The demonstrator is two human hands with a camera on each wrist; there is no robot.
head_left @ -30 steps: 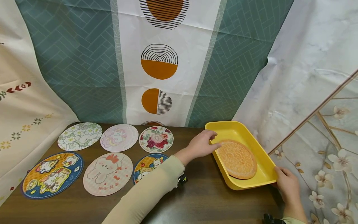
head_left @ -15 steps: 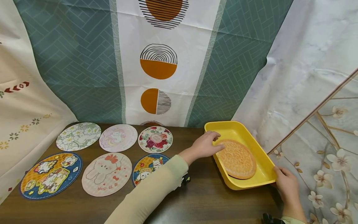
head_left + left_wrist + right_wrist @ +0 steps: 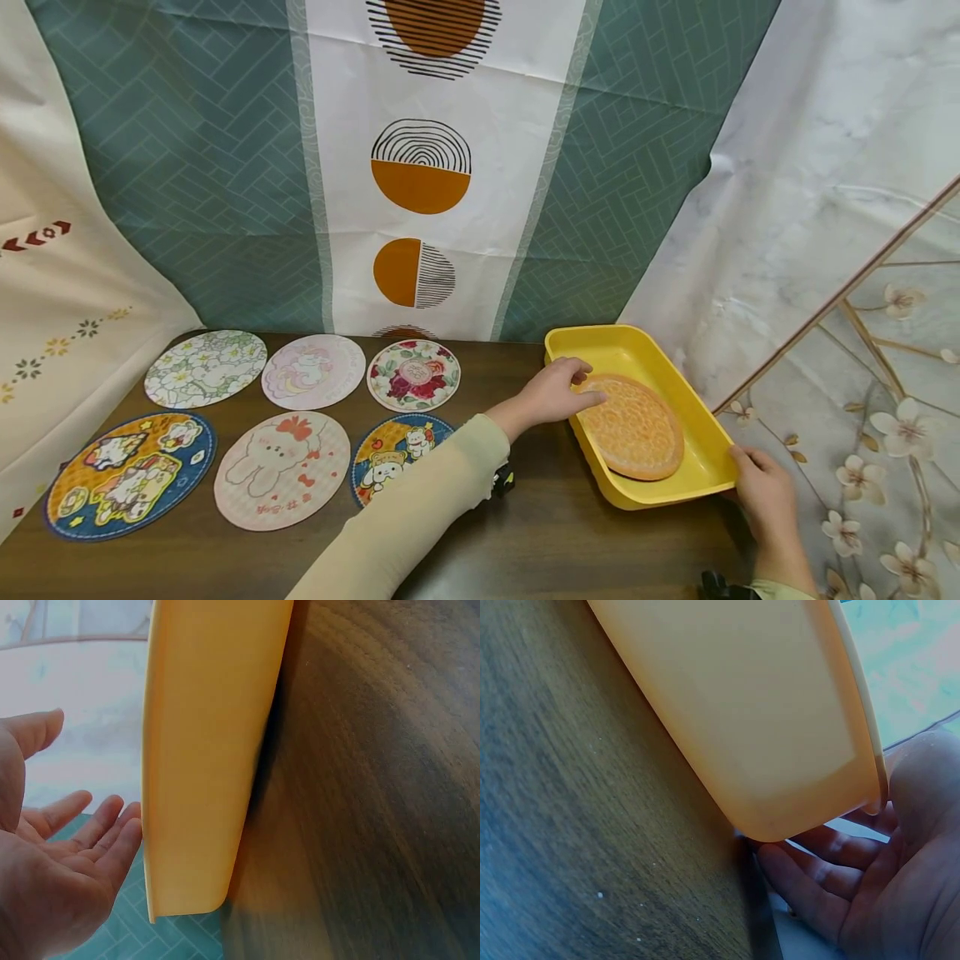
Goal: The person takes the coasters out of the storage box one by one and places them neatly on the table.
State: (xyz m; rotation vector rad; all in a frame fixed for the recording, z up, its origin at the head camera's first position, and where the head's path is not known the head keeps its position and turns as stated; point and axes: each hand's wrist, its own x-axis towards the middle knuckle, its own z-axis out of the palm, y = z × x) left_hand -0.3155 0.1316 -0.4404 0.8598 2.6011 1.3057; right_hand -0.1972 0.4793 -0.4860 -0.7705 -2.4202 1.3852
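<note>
A deep yellow plastic tray [image 3: 705,442] stands at the right of the table. In it lies a round, pale orange mat [image 3: 633,429] with a biscuit-like pattern. My left hand [image 3: 551,390] hovers over the tray's left rim, its thumb and fingers spread apart, and the thumb tip overlaps the orange mat's edge in the head view. Nothing sits between thumb and fingers in the left wrist view. My right hand [image 3: 765,492] grips the tray's near right corner, thumb at the rim; the right wrist view shows fingers curled under the corner [image 3: 802,885].
Several round printed mats lie in two rows on the left, among them a pink rabbit mat [image 3: 281,471], a rose mat [image 3: 414,375] and a bear mat [image 3: 390,454] partly under my left sleeve. Patterned cloth [image 3: 585,283] hangs behind and at both sides of the dark wooden table [image 3: 585,550].
My left hand has moved slightly to the right, further over the tray's rim. The head view has shifted a little. My right hand keeps its grip on the tray.
</note>
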